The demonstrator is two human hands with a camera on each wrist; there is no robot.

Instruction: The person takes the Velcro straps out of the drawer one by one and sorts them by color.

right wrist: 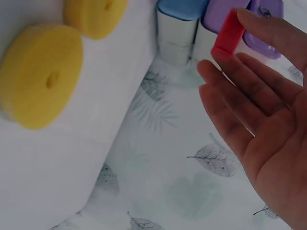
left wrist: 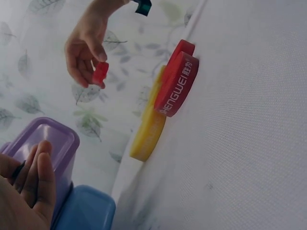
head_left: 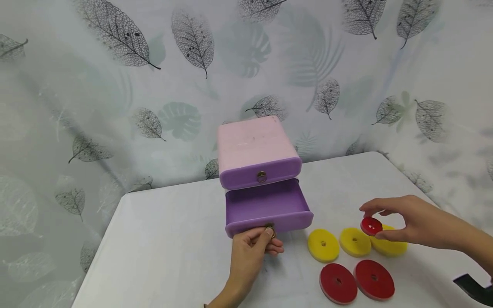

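A small chest (head_left: 254, 141) has a pink top and purple drawer fronts. Its lower purple drawer (head_left: 294, 221) is pulled out, and no contents show inside. My left hand (head_left: 243, 256) pinches the ring pull (head_left: 273, 233) on that drawer's front between thumb and fingers. Off to the right, my right hand (head_left: 421, 222) holds a small red roll (head_left: 371, 226) by its edges, thumb on one side and fingertips on the other. In the right wrist view the red roll (right wrist: 229, 33) appears edge-on. It is held above the yellow rolls (head_left: 322, 253) in the head view.
Three yellow rolls lie in a row on the white table (head_left: 165, 239), right of the chest. Two larger red rolls (head_left: 339, 293) lie in front of them, with white lettering on one edge. Below the purple drawer is a blue drawer front (left wrist: 88, 208). Leaf-patterned cloth hangs behind.
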